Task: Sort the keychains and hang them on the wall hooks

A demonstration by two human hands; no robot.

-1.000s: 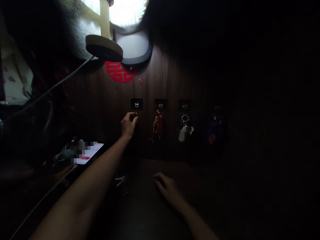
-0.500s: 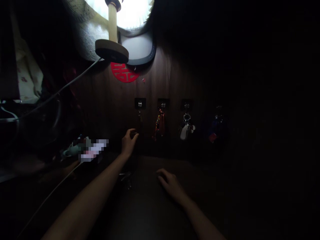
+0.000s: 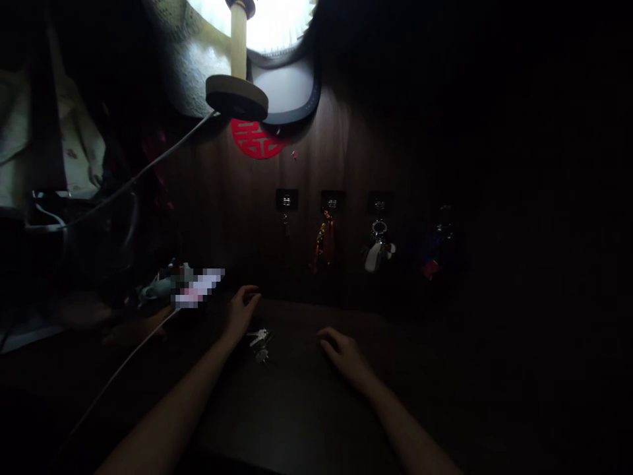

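My left hand is low over the back of the dark tabletop, thumb and fingers apart with nothing between them. A bunch of keys lies on the tabletop just below and right of it. My right hand rests at the tabletop, its fingers loosely bent and apart, holding nothing that I can see. Above the hands, a small key hangs from the left wall hook. To its right hang a beaded strap, a key ring with a pale fob and a dark bundle with a red patch.
A lit lamp with a wooden stem stands out from the wall at the top. Behind it are a grey-white cap and a red paper cutout. A white cable and a pixelated phone-like object lie left. The right side is very dark.
My left hand has come down and slightly left, away from the left hook. The keys on the tabletop show more fully. My right hand stays nearly in place while the view shifts a little.
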